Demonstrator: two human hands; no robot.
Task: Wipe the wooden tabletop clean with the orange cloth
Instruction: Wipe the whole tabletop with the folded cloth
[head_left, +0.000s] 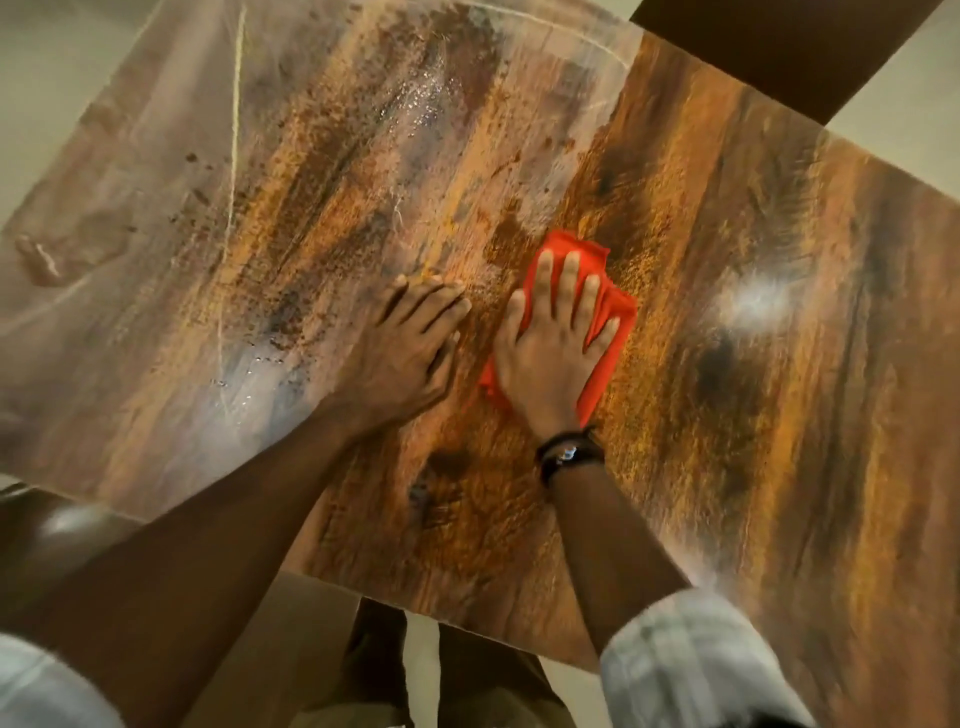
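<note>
**A:** Where is the orange cloth (615, 312) just now?

**B:** It's bunched near the middle of the frame, on the table (753, 415), under the right hand (558, 343). That hand is spread with straight fingers. It presses the cloth down rather than gripping it.

**A:** And the left hand (405, 338)?

**B:** Released and holding nothing. It lies flat on the wood just left of the cloth, not touching it.

**A:** What could go wrong from here?

**B:** Two things, I'd judge. Only a palm pins the cloth, so a quick stroke could let it slide out or roll up, and bare fingers would drag over the wood. The wad is also small against the pale streaky film (171, 130) across the upper left of the frame, so it may smear that film about rather than lift it.

**A:** Anything in the way?

**B:** The left hand itself sits between the cloth and the dirtier side, so a leftward stroke would meet it. Beyond it there are droplets (421, 104) at upper centre and dark specks (197, 161) towards the left. Off the table, a dark piece of furniture (779, 47) juts in at upper right. At lower left is a glossy brown surface (52, 525), perhaps a seat.
</note>
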